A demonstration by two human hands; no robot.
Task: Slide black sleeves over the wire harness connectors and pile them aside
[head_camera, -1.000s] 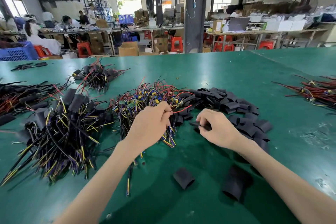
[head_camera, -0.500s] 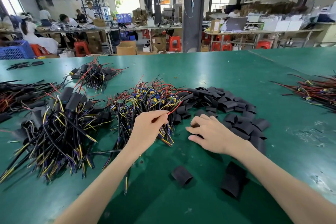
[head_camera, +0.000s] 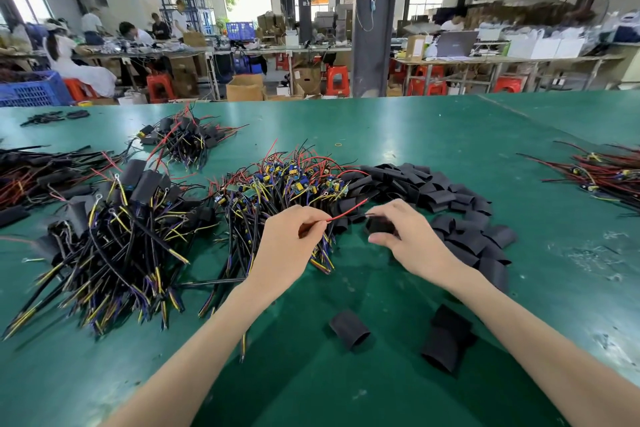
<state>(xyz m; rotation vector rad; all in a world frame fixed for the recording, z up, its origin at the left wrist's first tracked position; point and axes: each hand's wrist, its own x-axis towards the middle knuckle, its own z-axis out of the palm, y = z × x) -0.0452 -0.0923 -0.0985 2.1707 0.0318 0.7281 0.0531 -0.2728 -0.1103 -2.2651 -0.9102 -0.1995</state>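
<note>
Head view, green worktop [head_camera: 415, 135].

- Left hand [head_camera: 291, 246]: fingers curled, thumb and forefinger pinching a thin red wire [head_camera: 346, 213]. The wire runs up and to the right from the pinch, towards the right hand.
- Right hand [head_camera: 412, 239]: thumb and fingers curled round one black sleeve [head_camera: 379, 226]. The sleeve is a short, matte black tube, partly hidden by the fingers. Its open end faces left, near the tip of the red wire; whether they touch cannot be told.
- Unsleeved harness pile [head_camera: 287, 187]: just beyond the left hand. Tangle of black, red, yellow and purple leads with small blue-and-yellow connector parts on top.
- Loose sleeve heap [head_camera: 443, 198]: to the right of that pile, curving round behind and beside the right hand. Flattened black tubes, many overlapping.
- Sleeved harness pile [head_camera: 114, 236]: at left, well apart from the hands. Black sleeves stand at its far end, and yellow- and purple-tipped leads fan towards the camera.
- Two single sleeves lie on the worktop between the forearms: a rounded one [head_camera: 349, 329] and a flatter, longer one [head_camera: 446, 340].
- Further wire bundles: a small one at far left [head_camera: 183, 137] and a red-and-black one at the right edge [head_camera: 602, 173].
</note>
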